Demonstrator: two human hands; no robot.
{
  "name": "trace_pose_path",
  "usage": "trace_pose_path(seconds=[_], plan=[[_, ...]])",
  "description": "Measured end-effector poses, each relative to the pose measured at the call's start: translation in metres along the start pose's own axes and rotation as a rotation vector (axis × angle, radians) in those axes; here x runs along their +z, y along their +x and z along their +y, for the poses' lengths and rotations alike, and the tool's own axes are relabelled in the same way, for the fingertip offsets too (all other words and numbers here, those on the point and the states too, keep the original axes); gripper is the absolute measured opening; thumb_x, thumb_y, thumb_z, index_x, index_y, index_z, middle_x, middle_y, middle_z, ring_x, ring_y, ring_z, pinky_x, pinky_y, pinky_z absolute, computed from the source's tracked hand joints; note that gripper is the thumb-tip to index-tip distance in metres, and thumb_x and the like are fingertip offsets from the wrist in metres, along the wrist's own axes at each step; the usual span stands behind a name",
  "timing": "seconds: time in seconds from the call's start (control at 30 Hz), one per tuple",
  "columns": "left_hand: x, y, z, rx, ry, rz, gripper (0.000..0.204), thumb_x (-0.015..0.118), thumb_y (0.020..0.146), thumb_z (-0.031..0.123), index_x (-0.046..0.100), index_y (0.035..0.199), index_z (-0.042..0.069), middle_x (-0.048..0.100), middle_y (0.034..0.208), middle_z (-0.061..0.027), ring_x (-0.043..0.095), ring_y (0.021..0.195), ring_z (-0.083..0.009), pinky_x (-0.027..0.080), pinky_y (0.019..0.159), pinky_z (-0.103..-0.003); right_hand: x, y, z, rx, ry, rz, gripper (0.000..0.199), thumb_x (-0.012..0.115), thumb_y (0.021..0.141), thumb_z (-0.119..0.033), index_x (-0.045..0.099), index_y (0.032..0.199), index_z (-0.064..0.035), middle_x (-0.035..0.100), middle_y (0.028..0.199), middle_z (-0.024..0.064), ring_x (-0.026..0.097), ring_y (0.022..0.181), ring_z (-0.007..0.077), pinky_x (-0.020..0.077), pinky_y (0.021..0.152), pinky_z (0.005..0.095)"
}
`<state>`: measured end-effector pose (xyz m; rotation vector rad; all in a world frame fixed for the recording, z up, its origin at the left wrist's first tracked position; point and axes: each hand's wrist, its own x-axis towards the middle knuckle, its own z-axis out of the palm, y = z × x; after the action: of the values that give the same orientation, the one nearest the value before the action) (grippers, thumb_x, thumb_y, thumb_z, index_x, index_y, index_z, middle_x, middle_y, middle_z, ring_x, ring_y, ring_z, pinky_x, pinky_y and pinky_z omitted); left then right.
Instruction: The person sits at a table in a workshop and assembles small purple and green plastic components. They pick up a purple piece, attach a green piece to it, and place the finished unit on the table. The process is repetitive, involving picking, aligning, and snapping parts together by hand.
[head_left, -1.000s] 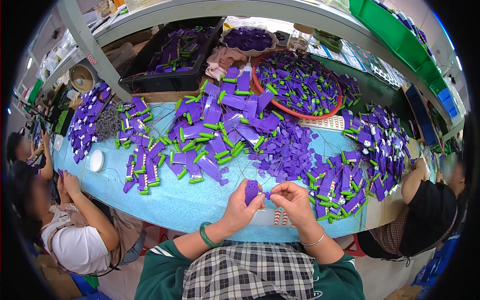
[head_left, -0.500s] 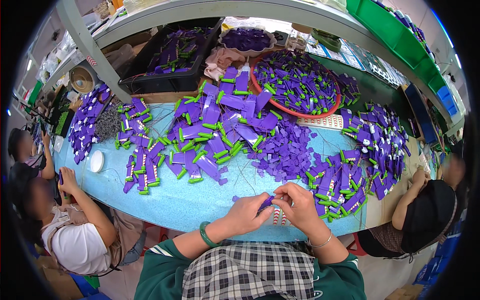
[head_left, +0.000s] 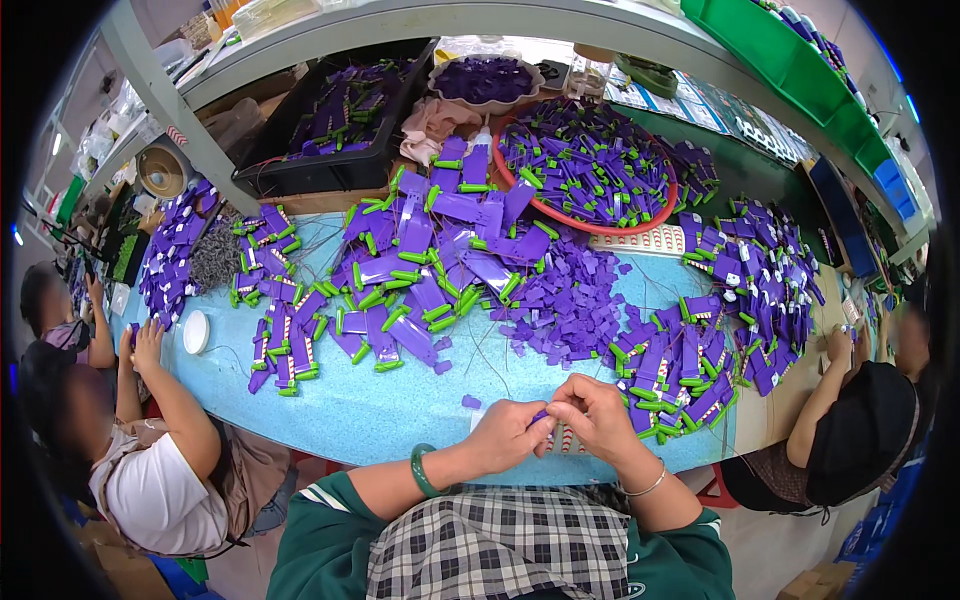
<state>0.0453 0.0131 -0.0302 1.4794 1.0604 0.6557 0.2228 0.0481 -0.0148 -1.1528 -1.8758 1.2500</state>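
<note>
My left hand [head_left: 508, 440] is closed around a small purple plastic part [head_left: 539, 416], mostly hidden by the fingers. Pinched together, the fingertips of my right hand [head_left: 598, 418] meet its right end. Under the hands lies a strip of red-and-white striped stickers [head_left: 567, 438], partly covered. A loose purple piece [head_left: 471, 401] rests on the blue tabletop [head_left: 400, 425] just beyond my left hand. Farther off spreads a heap of small flat purple pieces [head_left: 565, 310]. Purple parts with green ends [head_left: 680, 375] are piled to the right of my hands.
Larger purple-and-green parts [head_left: 420, 270] cover the table's middle. Behind them stand a full red-rimmed basket [head_left: 640, 229], a black bin [head_left: 330, 172] and a scalloped bowl [head_left: 540, 88]. A white lid-like dish [head_left: 196, 332] sits left. A shelf beam [head_left: 480, 18] crosses above. Co-workers sit at both sides.
My hands have drawn closer together around the purple part, the left turning inward so less of it shows. The loose purple piece beyond my left hand is now more exposed.
</note>
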Motion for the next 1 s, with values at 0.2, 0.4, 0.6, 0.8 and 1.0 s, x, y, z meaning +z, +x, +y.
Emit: trace_pose_path(seconds=[0.2, 0.4, 0.6, 0.8, 1.0], plan=[[-0.001, 0.057, 0.025, 0.180, 0.344, -0.011, 0.028, 0.055, 0.091, 0.030, 0.061, 0.098, 0.004, 0.066, 0.072, -0.0125, 0.066, 0.065, -0.0281, 0.051, 0.060, -0.039, -0.066, 0.004, -0.002, -0.029, -0.222, 0.067, 0.011, 0.070, 0.078, -0.008, 0.063, 0.077, -0.0004, 0.058, 0.067, 0.0047, 0.053, 0.059, 0.0135, 0.0420, 0.054, 0.0284], [-0.085, 0.145, 0.058, 0.079, 1.080, 0.404, 0.037, 0.065, 0.083, 0.038, 0.059, 0.096, 0.005, 0.067, 0.075, -0.0158, 0.067, 0.072, -0.0347, 0.053, 0.062, -0.046, -0.122, -0.003, -0.029, -0.191, -1.115, 0.493, 0.025, 0.075, 0.070, -0.015, 0.065, 0.091, -0.0046, 0.061, 0.090, 0.0081, 0.060, 0.079, 0.0274, 0.0487, 0.065, 0.0374], [-0.118, 0.179, 0.045, -0.061, 1.158, 0.373, 0.036, 0.074, 0.075, 0.037, 0.067, 0.086, 0.004, 0.068, 0.080, -0.0155, 0.067, 0.076, -0.0346, 0.053, 0.066, -0.046, -0.034, -0.024, -0.005, -0.298, -0.759, 0.063, 0.031, 0.075, 0.068, -0.018, 0.065, 0.096, -0.0084, 0.059, 0.093, 0.0058, 0.056, 0.087, 0.0238, 0.0475, 0.072, 0.0364], [-0.122, 0.114, 0.074, 0.119, 1.005, 0.539, 0.023, 0.068, 0.080, 0.025, 0.067, 0.093, 0.006, 0.066, 0.079, -0.0156, 0.067, 0.071, -0.0302, 0.051, 0.064, -0.045, 0.016, -0.026, 0.013, -0.264, -0.787, -0.028, 0.023, 0.071, 0.069, -0.018, 0.064, 0.090, -0.0102, 0.057, 0.089, 0.0029, 0.055, 0.085, 0.0214, 0.0432, 0.071, 0.0346], [-0.115, 0.007, 0.084, 0.320, -0.464, 0.272, 0.028, 0.055, 0.094, 0.023, 0.059, 0.111, 0.001, 0.066, 0.097, -0.0159, 0.067, 0.077, -0.0255, 0.053, 0.066, -0.039, 0.025, -0.022, 0.024, -0.242, -0.681, 0.010, 0.013, 0.070, 0.071, -0.015, 0.064, 0.081, -0.0105, 0.057, 0.080, 0.0029, 0.056, 0.080, 0.0214, 0.0442, 0.068, 0.0351]])
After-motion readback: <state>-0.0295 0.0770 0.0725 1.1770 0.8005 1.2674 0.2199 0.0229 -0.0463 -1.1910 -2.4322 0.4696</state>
